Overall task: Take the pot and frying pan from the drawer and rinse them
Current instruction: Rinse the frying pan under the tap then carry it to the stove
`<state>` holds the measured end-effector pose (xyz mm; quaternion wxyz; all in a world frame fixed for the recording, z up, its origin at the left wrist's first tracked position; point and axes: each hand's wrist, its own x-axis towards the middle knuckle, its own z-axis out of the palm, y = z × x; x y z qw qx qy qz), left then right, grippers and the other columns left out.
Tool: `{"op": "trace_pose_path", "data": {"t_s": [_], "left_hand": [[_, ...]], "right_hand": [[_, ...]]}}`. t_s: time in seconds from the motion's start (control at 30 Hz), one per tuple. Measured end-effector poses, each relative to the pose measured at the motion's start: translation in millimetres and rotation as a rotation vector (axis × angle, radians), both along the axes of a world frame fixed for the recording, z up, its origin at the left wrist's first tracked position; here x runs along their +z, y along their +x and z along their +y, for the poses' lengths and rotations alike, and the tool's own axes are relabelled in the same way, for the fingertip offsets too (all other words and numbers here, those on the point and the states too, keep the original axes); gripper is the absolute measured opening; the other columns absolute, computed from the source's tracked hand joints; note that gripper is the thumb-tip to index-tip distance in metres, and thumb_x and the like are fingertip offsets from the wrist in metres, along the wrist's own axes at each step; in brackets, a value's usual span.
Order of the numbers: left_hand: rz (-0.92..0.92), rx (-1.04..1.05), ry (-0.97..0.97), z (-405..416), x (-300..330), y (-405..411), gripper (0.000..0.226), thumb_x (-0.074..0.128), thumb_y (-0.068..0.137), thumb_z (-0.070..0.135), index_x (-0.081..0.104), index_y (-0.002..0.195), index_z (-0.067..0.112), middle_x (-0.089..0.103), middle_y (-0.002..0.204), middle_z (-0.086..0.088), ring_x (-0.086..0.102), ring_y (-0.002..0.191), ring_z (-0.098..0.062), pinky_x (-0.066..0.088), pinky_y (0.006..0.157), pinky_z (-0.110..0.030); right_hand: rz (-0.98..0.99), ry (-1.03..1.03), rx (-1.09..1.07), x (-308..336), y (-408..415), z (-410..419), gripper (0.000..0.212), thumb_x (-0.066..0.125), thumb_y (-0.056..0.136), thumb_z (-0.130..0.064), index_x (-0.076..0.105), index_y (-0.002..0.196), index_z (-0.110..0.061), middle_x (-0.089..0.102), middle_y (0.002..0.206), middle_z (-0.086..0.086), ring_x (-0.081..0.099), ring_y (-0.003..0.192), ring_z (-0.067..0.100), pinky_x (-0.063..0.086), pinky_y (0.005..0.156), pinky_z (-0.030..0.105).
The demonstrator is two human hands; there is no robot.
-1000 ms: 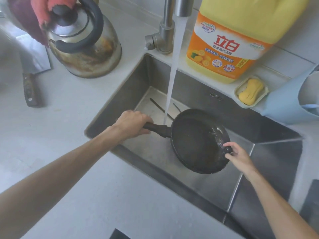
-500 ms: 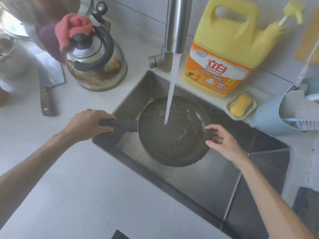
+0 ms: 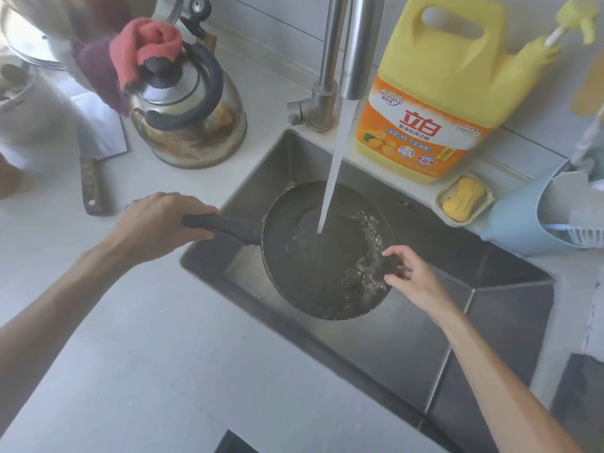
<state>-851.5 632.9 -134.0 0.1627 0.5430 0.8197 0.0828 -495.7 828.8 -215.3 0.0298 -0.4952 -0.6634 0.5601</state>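
A dark frying pan (image 3: 313, 276) hangs over the steel sink (image 3: 408, 348), tilted a little toward me. Water from the faucet (image 3: 354, 44) falls into the middle of the pan and splashes across its bottom. My left hand (image 3: 157, 223) grips the pan's black handle (image 3: 225, 227) above the sink's left edge. My right hand (image 3: 411, 279) pinches the pan's right rim, thumb inside, fingers outside. No pot is in view.
On the counter left of the sink stand a steel kettle (image 3: 192, 125) with a red cloth on it, and a cleaver (image 3: 94, 158). Behind the sink are a yellow detergent jug (image 3: 438, 93), a soap dish (image 3: 464, 197) and a blue holder (image 3: 536, 217).
The pan has swung left from beside the stream to under it, so water now pools and splashes inside. My right hand has closed on the rim from a loose touch.
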Motion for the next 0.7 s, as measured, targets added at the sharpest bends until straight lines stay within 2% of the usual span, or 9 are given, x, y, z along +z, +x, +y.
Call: {"op": "trace_pose_path", "data": {"t_s": [0.07,0.17,0.3,0.37,0.43,0.53,0.63,0.7], "left_hand": [[-0.101,0.033,-0.088,1,-7,1,0.028,0.07,0.081,0.036,0.055,0.089,0.058,0.065,0.091,0.02,0.054,0.086,-0.018,0.04,0.071,-0.035],[-0.157,0.082,-0.135,0,-19,8,0.035,0.069,0.08,0.035,0.046,0.08,0.061,0.06,0.083,0.024,0.054,0.083,-0.016,0.04,0.071,-0.034],[-0.21,0.15,-0.122,-5,-31,13,0.03,0.071,0.078,0.034,0.05,0.077,0.056,0.059,0.083,0.026,0.055,0.084,-0.015,0.04,0.07,-0.033],[-0.236,0.177,-0.095,-5,-32,15,0.03,0.072,0.078,0.033,0.051,0.078,0.055,0.062,0.085,0.022,0.056,0.085,-0.016,0.039,0.069,-0.033],[-0.222,0.193,-0.051,-4,-28,15,0.033,0.072,0.077,0.033,0.05,0.079,0.057,0.064,0.089,0.018,0.056,0.086,-0.017,0.04,0.07,-0.033],[-0.161,0.151,0.027,-4,-15,12,0.035,0.072,0.078,0.033,0.05,0.083,0.06,0.06,0.088,0.032,0.054,0.088,-0.014,0.04,0.073,-0.034],[-0.054,0.049,0.122,-5,4,11,0.028,0.073,0.077,0.03,0.061,0.096,0.047,0.046,0.089,0.054,0.057,0.087,-0.018,0.043,0.069,-0.035],[0.024,-0.004,0.173,-6,18,10,0.027,0.075,0.076,0.028,0.066,0.099,0.038,0.046,0.084,0.053,0.058,0.085,-0.021,0.045,0.065,-0.035]], "right_hand": [[-0.013,0.021,-0.01,3,5,1,0.035,0.062,0.08,-0.002,0.058,0.102,-0.029,0.059,0.107,-0.009,0.064,0.086,0.008,0.043,0.077,0.015],[0.003,0.056,-0.025,11,8,3,0.033,0.062,0.08,0.002,0.059,0.104,-0.02,0.056,0.098,-0.016,0.057,0.082,-0.005,0.042,0.069,0.0],[0.074,0.129,-0.047,24,7,8,0.034,0.061,0.079,0.007,0.06,0.103,-0.017,0.062,0.096,-0.012,0.059,0.073,-0.007,0.043,0.07,0.002],[0.1,0.17,-0.047,28,8,11,0.035,0.063,0.078,0.004,0.061,0.102,-0.021,0.064,0.098,-0.012,0.06,0.078,-0.003,0.045,0.077,0.006],[0.122,0.183,-0.055,29,9,12,0.036,0.064,0.078,0.002,0.061,0.102,-0.024,0.065,0.1,-0.011,0.061,0.083,0.005,0.047,0.082,0.01],[0.152,0.178,-0.084,27,6,10,0.039,0.062,0.078,0.008,0.06,0.103,-0.022,0.066,0.1,-0.009,0.063,0.084,0.002,0.046,0.081,0.009],[0.167,0.147,-0.099,23,1,5,0.039,0.059,0.079,0.014,0.056,0.105,-0.015,0.063,0.098,-0.011,0.061,0.078,-0.01,0.044,0.073,0.004],[0.166,0.114,-0.09,17,-2,0,0.039,0.058,0.08,0.015,0.055,0.108,-0.011,0.062,0.099,-0.008,0.06,0.075,-0.011,0.044,0.071,0.003]]}}
